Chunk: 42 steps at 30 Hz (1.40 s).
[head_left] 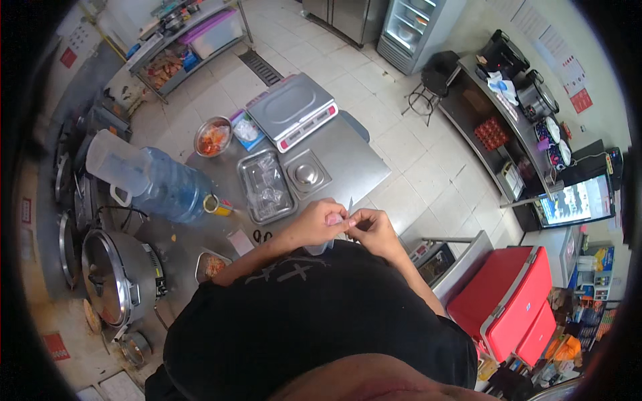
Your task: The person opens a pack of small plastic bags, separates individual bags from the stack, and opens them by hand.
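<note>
Close to my chest, my left hand (318, 220) grips a small clear plastic bag (333, 219) that has something pinkish in it. The fingertips of my right hand (374, 231) pinch the bag's twisted top, meeting my left fingers there. The lower part of the bag hangs just above my black shirt, partly hidden by my hand. Ahead of my hands, a steel tray (244, 190) on the steel table (358, 168) holds clear plastic bags. Beside the tray lies a square steel lid (306, 173). The black handles of scissors (261, 236) show by my left forearm.
A weighing scale (293, 108) stands at the table's far side, near a steel bowl (213, 136) of orange-red food. Left are a blue water jug (173, 185), an open can (216, 204) and a large pressure cooker (120, 275). A red cooler (501, 301) stands right.
</note>
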{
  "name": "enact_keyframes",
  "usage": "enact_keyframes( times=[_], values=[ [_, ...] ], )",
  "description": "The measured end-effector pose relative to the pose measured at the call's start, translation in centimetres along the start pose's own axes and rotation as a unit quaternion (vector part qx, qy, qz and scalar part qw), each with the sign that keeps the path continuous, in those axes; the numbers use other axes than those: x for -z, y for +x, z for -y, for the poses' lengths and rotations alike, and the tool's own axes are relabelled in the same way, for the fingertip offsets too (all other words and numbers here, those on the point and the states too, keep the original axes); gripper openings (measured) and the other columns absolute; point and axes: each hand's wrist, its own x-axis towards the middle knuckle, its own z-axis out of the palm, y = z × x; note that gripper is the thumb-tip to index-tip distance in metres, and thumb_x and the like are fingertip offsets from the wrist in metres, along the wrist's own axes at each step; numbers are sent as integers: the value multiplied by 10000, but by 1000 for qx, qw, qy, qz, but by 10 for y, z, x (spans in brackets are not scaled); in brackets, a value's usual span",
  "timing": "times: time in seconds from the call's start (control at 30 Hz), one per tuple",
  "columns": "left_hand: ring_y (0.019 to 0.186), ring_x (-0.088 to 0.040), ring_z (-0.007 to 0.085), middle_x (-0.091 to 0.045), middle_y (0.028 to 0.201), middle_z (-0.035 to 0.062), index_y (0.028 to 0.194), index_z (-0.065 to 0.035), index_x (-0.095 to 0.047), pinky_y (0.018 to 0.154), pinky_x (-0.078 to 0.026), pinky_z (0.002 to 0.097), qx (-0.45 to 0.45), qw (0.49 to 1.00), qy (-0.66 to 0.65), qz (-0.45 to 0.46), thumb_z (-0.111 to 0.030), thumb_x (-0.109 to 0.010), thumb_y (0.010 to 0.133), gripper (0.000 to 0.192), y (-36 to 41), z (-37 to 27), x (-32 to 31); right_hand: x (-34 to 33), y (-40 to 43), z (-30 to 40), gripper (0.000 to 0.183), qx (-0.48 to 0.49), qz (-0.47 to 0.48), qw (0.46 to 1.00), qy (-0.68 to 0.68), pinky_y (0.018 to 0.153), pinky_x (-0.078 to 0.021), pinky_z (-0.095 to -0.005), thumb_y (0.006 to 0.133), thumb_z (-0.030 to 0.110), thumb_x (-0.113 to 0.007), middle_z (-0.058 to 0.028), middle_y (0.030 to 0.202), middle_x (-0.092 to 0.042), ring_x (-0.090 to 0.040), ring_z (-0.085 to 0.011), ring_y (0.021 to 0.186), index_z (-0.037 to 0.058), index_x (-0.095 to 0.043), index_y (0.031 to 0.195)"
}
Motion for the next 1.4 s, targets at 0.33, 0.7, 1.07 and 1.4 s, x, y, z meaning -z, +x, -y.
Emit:
enact_keyframes(
  times=[0.33,0.7,1.07,1.4],
  values=[
    [933,-661,228,-658,957,114,1076,6,-737,836,-502,367,9,998,-37,42,-175,-740,953,219,-14,16,19,-2,16,-4,114,-29,105,987,115,681,-556,-270,976,84,-754,-59,803,-723,-687,-127,726,-17,-706,951],
    [889,-710,405,-627,1057,210,977,-66,-730,772,-567,540,95,949,275,-121,-254,-690,888,213,-51,10,5,-41,37,1,123,-16,109,971,-214,578,-494,-323,933,68,-631,-93,685,-659,-617,-163,599,-26,-645,854],
    [829,-720,360,-597,1026,165,980,-51,-689,687,-578,494,107,900,248,-343,-249,-757,836,254,-114,32,33,-126,73,28,81,277,19,889,-364,620,-574,-305,821,-17,-766,-131,730,-737,-748,-200,646,11,-729,887],
    [772,-684,460,-671,716,240,728,-39,-700,741,-563,547,184,808,83,-553,-261,-633,834,255,-172,78,51,-211,98,29,109,329,111,859,-376,607,-571,-327,820,36,-770,-106,704,-719,-728,-190,616,52,-698,900]
  ],
)
